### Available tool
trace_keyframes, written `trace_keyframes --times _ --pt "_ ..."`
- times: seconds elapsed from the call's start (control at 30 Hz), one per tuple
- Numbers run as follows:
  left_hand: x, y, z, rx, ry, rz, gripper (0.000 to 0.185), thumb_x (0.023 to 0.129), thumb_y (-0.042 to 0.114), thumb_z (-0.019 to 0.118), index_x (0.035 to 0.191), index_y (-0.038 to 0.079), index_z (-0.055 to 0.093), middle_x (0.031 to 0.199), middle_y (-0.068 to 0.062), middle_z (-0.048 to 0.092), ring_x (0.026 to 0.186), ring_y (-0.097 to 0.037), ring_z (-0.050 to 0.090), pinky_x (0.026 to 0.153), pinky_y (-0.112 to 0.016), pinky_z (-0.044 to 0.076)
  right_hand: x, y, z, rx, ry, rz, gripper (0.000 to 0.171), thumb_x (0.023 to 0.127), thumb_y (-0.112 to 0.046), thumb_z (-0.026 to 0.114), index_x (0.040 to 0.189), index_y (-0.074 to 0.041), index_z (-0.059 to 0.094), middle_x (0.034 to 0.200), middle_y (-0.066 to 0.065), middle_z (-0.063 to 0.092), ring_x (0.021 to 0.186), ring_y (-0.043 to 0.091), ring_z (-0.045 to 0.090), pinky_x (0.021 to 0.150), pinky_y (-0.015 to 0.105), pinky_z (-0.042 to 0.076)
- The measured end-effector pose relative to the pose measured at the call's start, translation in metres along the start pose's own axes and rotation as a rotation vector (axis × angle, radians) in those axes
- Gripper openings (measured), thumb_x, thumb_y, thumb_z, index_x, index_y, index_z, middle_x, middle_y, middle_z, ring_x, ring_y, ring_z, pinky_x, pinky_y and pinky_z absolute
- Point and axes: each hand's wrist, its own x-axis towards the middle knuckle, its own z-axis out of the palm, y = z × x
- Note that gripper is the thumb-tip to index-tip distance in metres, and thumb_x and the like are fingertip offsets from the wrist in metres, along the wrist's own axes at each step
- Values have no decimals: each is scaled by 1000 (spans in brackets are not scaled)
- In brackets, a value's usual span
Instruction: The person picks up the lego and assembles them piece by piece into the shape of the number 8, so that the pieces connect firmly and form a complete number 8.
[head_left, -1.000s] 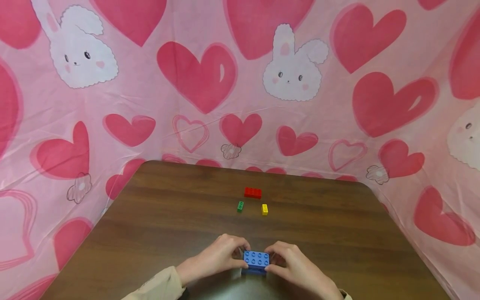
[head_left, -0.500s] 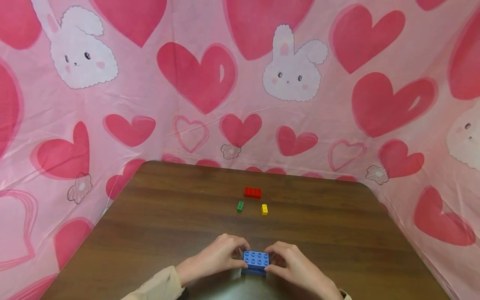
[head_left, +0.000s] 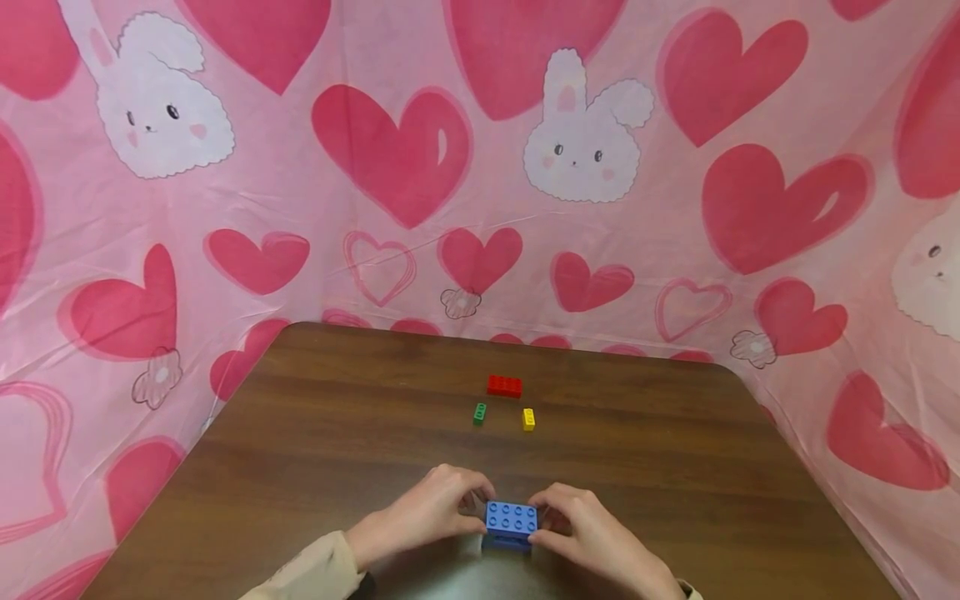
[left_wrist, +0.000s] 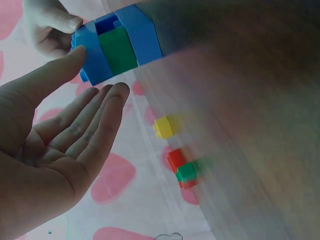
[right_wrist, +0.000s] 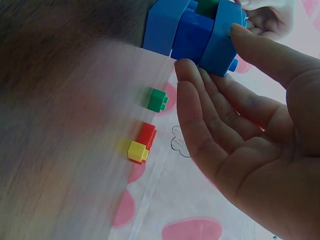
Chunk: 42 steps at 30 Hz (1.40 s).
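Observation:
A stack of toy building bricks [head_left: 512, 520] stands on the table before me. Its top and bottom are long blue bricks, with a green brick [left_wrist: 118, 51] at the left end and a darker blue brick [right_wrist: 192, 35] at the right end between them. My right hand [head_left: 596, 533] pinches the stack's right end, thumb at the near side and fingers at the far side. My left hand [head_left: 427, 517] is at the left end, its fingers loosely spread around the corners with a slight gap in the head view.
Farther back on the brown table [head_left: 337, 450] lie a red brick [head_left: 505, 386], a small green brick [head_left: 479, 414] and a small yellow brick [head_left: 528, 419]. Behind the table hangs a pink cloth [head_left: 420, 50] with hearts and rabbits.
My left hand has eased slightly left, away from the stack's end. My right hand and the stack have stayed nearly in place.

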Motion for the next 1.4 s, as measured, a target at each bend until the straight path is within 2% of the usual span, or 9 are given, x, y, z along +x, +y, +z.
trace_keyframes --times 0.2,0.37,0.57,0.83,1.0,1.2,1.4 --pt "3 -9 -10 -40 20 -40 30 80 14 82 107 5 72 102 -9 76 80 -5 69 71 -15 55 1 -1 -1 -6 -8 25 33 90 -36 72 112 -11 68 100 -2 67 78 -6 59 69 16 54" --pt "10 -20 -17 -67 62 -39 30 81 14 81 108 3 71 103 -12 76 81 -9 70 71 -18 57 0 -1 -1 -5 -7 15 33 90 -35 72 112 -10 68 99 -1 68 79 -6 59 70 17 55" --pt "22 -33 -23 -58 113 -44 30 82 13 80 109 2 70 101 -13 76 83 -15 72 73 -22 59 -1 -1 0 1 10 -22 31 91 -32 71 111 -9 67 99 0 69 78 -6 61 69 18 56" --pt "37 -47 -31 -91 143 -54 30 84 10 78 111 1 69 103 -14 76 87 -20 73 75 -28 61 -1 -2 0 -5 4 7 34 90 -34 72 112 -9 68 99 0 68 78 -6 60 69 17 55" --pt "47 -55 -33 -89 168 -49 30 84 10 78 111 -1 69 105 -16 75 89 -22 73 78 -34 61 0 -1 0 -9 0 11 34 89 -34 73 112 -9 68 99 -1 68 78 -6 60 69 17 55" --pt "59 -63 -34 -69 189 -42 30 83 10 78 109 -2 69 103 -16 75 89 -23 72 80 -34 61 2 -1 -1 4 -25 59 35 90 -35 72 112 -10 68 101 0 68 79 -5 60 71 16 55" --pt "72 -68 -37 -49 190 -95 33 84 11 78 113 0 68 107 -16 74 93 -24 71 83 -37 60 1 -1 -1 10 -21 56 36 89 -37 72 113 -11 67 100 -1 68 79 -5 60 71 17 55"
